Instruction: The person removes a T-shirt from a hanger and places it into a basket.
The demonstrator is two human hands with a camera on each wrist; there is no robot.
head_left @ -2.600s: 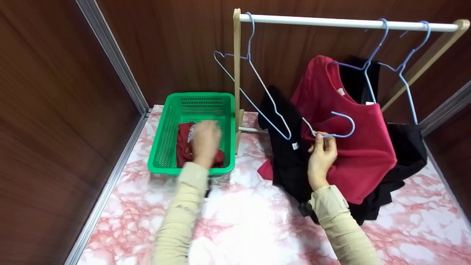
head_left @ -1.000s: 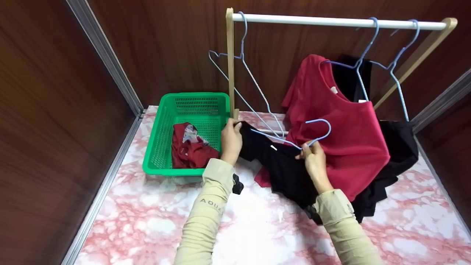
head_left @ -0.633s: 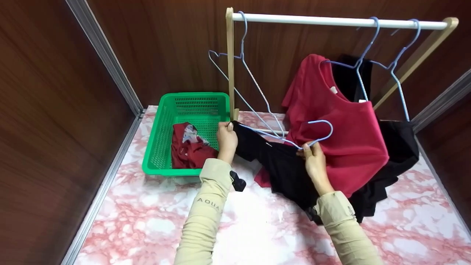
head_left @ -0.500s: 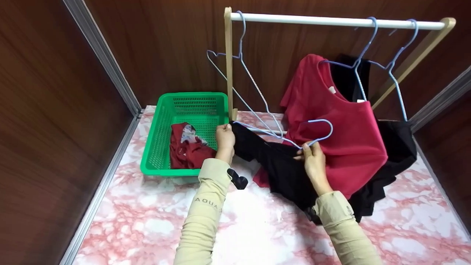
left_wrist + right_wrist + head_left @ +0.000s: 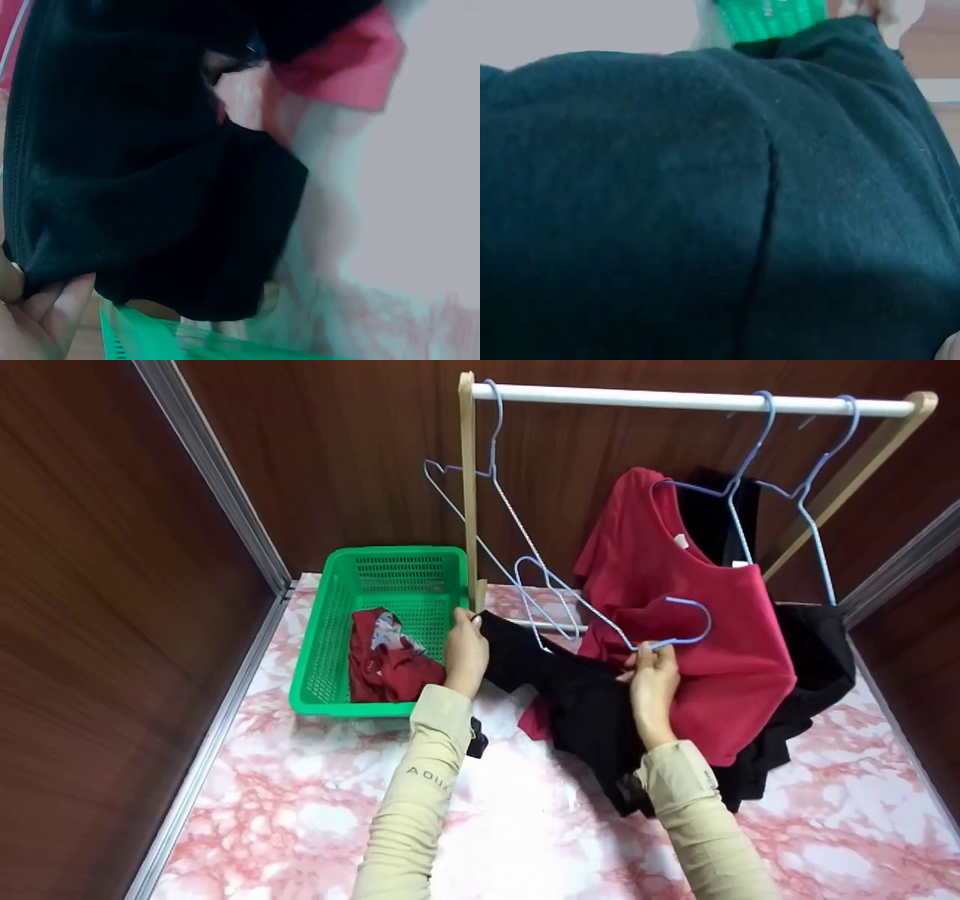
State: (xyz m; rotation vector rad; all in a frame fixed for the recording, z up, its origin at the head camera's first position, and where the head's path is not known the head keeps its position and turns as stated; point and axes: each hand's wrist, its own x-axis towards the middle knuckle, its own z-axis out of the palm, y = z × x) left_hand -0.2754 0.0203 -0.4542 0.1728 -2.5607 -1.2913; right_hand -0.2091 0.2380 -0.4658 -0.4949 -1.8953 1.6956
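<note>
In the head view my left hand (image 5: 466,652) pinches the upper left corner of a black garment (image 5: 581,697). The left wrist view shows the thumb and fingers (image 5: 60,311) gripping its stitched edge. My right hand (image 5: 652,682) holds a blue wire hanger (image 5: 592,607) just below its hook. The hanger's rounded left end stands above the garment's top edge, and its lower wire runs down to that edge. Black cloth (image 5: 705,187) fills most of the right wrist view, with a fingertip at the lower right corner. The right hand's far fingers are hidden.
A green basket (image 5: 307,675) with dark red clothing (image 5: 382,667) stands left of the rack. On the rack's white bar (image 5: 615,396) hang a bare hanger (image 5: 525,521), a red top (image 5: 697,622) and more black clothing (image 5: 817,660). Wood-grain walls enclose the marbled surface (image 5: 300,825).
My left hand came from over the basket to the black garment's corner. The hanger's left end, earlier along the garment's edge by that hand, has risen; my right hand shifted slightly right.
</note>
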